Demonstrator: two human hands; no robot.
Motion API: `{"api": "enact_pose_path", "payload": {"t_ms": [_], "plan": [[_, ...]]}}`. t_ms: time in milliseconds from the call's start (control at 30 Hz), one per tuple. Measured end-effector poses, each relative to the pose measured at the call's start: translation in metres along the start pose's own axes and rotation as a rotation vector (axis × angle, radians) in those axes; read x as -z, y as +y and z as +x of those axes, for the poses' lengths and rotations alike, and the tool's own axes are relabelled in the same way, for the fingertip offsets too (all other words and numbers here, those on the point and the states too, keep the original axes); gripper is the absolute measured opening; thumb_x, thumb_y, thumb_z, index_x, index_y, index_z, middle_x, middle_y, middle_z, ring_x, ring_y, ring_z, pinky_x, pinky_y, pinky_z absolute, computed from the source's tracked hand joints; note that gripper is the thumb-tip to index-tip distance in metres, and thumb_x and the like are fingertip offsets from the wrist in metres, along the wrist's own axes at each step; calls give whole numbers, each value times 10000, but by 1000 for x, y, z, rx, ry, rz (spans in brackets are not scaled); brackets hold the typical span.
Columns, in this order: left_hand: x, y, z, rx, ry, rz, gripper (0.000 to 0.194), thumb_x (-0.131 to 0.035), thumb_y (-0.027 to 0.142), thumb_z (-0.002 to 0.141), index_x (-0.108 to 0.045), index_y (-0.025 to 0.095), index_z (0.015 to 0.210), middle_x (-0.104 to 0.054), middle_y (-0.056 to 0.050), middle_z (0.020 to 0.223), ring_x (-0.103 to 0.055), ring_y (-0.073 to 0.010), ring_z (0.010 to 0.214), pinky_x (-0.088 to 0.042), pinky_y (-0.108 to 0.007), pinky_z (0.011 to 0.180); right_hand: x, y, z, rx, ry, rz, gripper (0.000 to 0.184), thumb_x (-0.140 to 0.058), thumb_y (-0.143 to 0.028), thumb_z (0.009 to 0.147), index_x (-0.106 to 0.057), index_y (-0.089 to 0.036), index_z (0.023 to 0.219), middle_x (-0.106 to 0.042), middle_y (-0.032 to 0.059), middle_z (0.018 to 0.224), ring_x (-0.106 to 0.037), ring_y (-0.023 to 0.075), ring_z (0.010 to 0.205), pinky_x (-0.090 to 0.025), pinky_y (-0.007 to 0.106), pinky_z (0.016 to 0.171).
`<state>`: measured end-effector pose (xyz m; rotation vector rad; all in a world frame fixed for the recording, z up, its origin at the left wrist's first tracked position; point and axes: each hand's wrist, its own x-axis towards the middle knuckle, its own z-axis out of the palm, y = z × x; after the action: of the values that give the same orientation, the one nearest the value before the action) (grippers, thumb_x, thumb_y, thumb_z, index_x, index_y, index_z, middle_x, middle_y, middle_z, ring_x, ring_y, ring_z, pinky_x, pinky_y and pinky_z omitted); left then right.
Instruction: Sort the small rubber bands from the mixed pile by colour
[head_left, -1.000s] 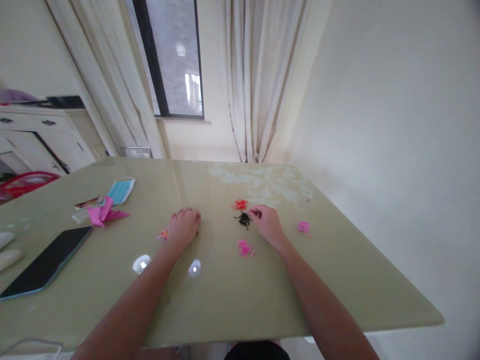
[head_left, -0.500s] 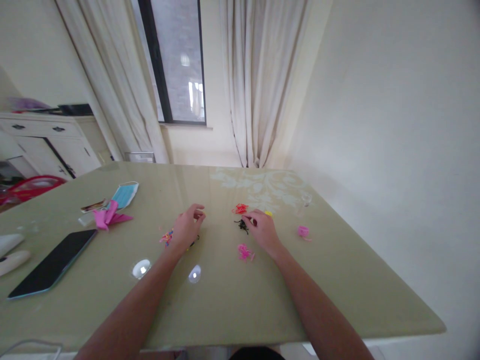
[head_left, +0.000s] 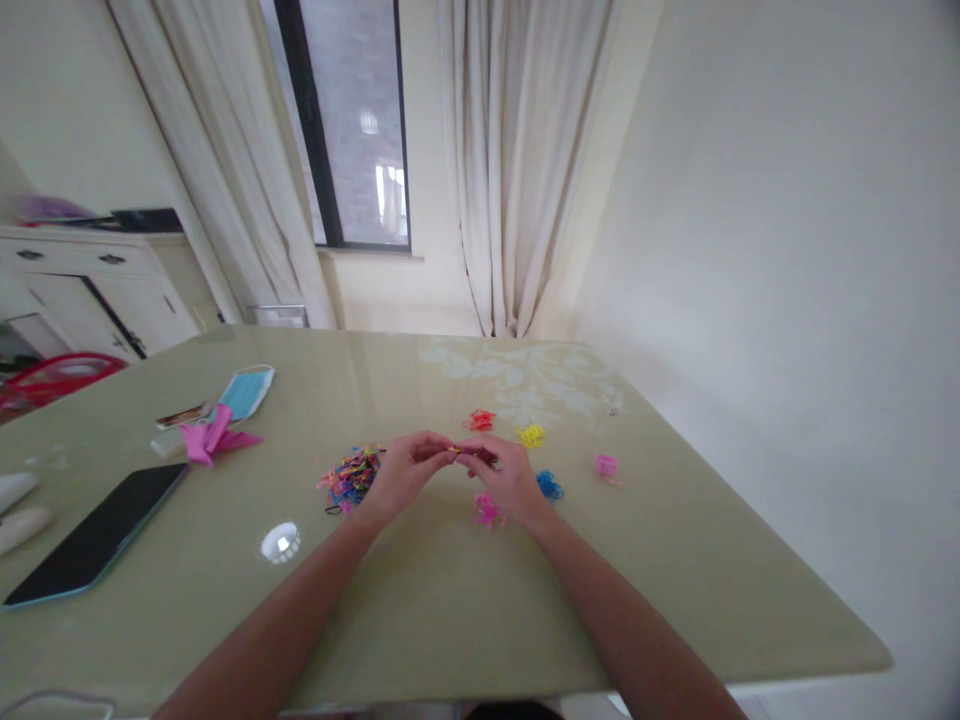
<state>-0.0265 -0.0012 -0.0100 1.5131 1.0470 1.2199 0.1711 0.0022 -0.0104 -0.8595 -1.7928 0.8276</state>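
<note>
My left hand (head_left: 405,475) and my right hand (head_left: 501,475) meet fingertip to fingertip above the table. Both are closed in a pinch on a tiny yellowish rubber band (head_left: 454,450), mostly covered by the fingers. Beside my left hand lies a mixed heap of coloured rubber bands (head_left: 352,477). Around my right hand are small single-colour piles: red bands (head_left: 479,420) beyond it, yellow bands (head_left: 531,436) to its far right, blue bands (head_left: 550,486) by the wrist and pink bands (head_left: 487,510) nearer me. The black pile is hidden behind my right hand.
Farther right sits a pink bundle (head_left: 606,465). On the left are a black tablet (head_left: 97,535), a pink folded-paper shape (head_left: 215,437), a blue face mask (head_left: 249,393) and a round shiny reflection (head_left: 281,542). The table's right edge runs near the wall.
My right hand has drawn back from the black pile towards the left. My left hand has moved right, uncovering much of the mixed heap, and the fingertips now meet.
</note>
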Motion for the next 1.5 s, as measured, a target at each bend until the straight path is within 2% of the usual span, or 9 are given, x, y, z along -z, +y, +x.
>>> {"api": "enact_pose_path", "payload": {"t_ms": [333, 533, 667, 767, 867, 967, 1067, 1200, 1500], "plan": [[-5, 6, -2, -20, 13, 85, 377, -768, 479, 840, -789, 153, 1029, -831, -101, 941, -769, -228, 856, -619, -352, 830, 5, -2, 2, -8, 127, -79, 213, -703, -379, 944, -812, -200, 907, -735, 31, 722, -624, 148, 604, -496, 257, 592], [14, 6, 1, -68, 41, 745, 236, -584, 317, 976, -789, 202, 1001, -818, -91, 999, -755, -246, 921, -576, -370, 882, 24, -10, 9, -142, 126, 188, 282, -809, -478, 832, -831, -203, 893, -789, 63, 793, -742, 196, 670, -600, 310, 652], [29, 2, 1, -48, 52, 889, 254, -561, 183, 942, -807, 200, 881, -788, -133, 984, -720, -311, 1015, -516, -460, 968, 34, -19, 9, -157, 119, 292, 265, -894, -454, 741, -852, -224, 865, -803, 63, 768, -756, 209, 675, -625, 336, 657], [31, 2, 1, -44, 59, 945, 309, -515, 122, 937, -817, 191, 935, -780, -157, 1025, -693, -318, 1053, -488, -491, 1001, 37, -23, 7, -117, 96, 332, 220, -916, -422, 722, -856, -246, 839, -803, 54, 751, -754, 208, 673, -630, 348, 674], [21, 9, -1, -86, 45, 828, 299, -533, 218, 979, -801, 218, 1113, -787, -122, 1106, -687, -258, 998, -516, -419, 962, 37, -26, 5, -46, 73, 260, 174, -899, -410, 754, -859, -261, 834, -814, 63, 796, -758, 217, 727, -625, 357, 709], [5, 21, -6, -170, -22, 442, 350, -657, 390, 942, -756, 246, 1245, -800, -73, 1082, -663, -192, 829, -543, -312, 775, 34, -29, 4, 50, 83, 88, 118, -860, -385, 812, -861, -271, 843, -813, 64, 821, -730, 205, 725, -593, 331, 678], [-7, 28, -12, -199, -27, 227, 315, -730, 418, 896, -801, 221, 1131, -803, -61, 966, -639, -169, 767, -512, -279, 717, 32, -32, 4, 117, 76, 3, 101, -828, -368, 853, -857, -271, 848, -802, 52, 803, -692, 183, 684, -553, 304, 645], [-11, 25, -15, -155, 16, 171, 235, -734, 416, 900, -824, 204, 942, -791, -51, 850, -663, -178, 769, -512, -286, 734, 30, -31, 2, 98, 64, -47, 107, -831, -372, 853, -845, -266, 850, -792, 35, 778, -669, 173, 660, -534, 296, 647], [-13, 24, -15, -141, 20, 120, 240, -748, 418, 895, -820, 200, 969, -801, -55, 876, -677, -180, 775, -530, -296, 746, 32, -31, 2, 124, 61, -100, 93, -783, -335, 905, -836, -265, 877, -791, 34, 804, -673, 178, 686, -527, 298, 666]]}}
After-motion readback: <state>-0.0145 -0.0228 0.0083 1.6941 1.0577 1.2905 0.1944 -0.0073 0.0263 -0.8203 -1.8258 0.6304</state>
